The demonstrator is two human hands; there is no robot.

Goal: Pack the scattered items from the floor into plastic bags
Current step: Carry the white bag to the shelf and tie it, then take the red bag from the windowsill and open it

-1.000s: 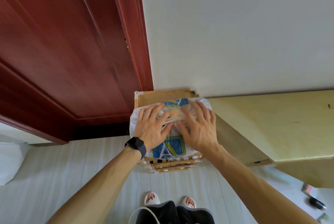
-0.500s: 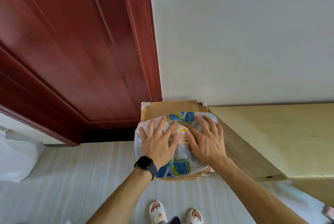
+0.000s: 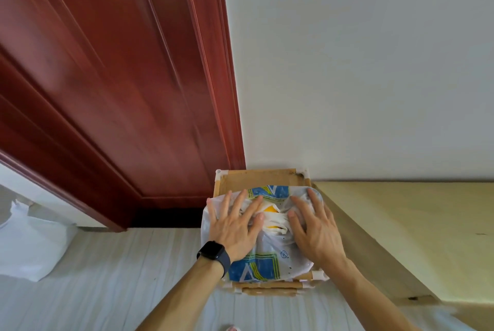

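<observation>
A white plastic bag (image 3: 270, 263) with blue and yellow print lies on top of a small wooden rack (image 3: 260, 178) against the wall. Something yellow shows through the gathered plastic between my hands. My left hand (image 3: 235, 226), with a black watch on the wrist, lies flat on the bag's left half, fingers spread. My right hand (image 3: 312, 226) lies flat on the right half, fingers spread too. Neither hand closes around the bag. What is inside the bag is hidden.
A dark red door (image 3: 107, 90) stands to the left of the rack, a white wall (image 3: 361, 63) behind it. A yellow-beige board (image 3: 414, 223) runs along the wall on the right. Another white bag (image 3: 29, 245) sits on the pale striped floor (image 3: 107, 290) at far left.
The view has tilted up, so the rack and bag sit lower in frame. My hands have slid slightly apart on the bag, and more bunched plastic shows between them.
</observation>
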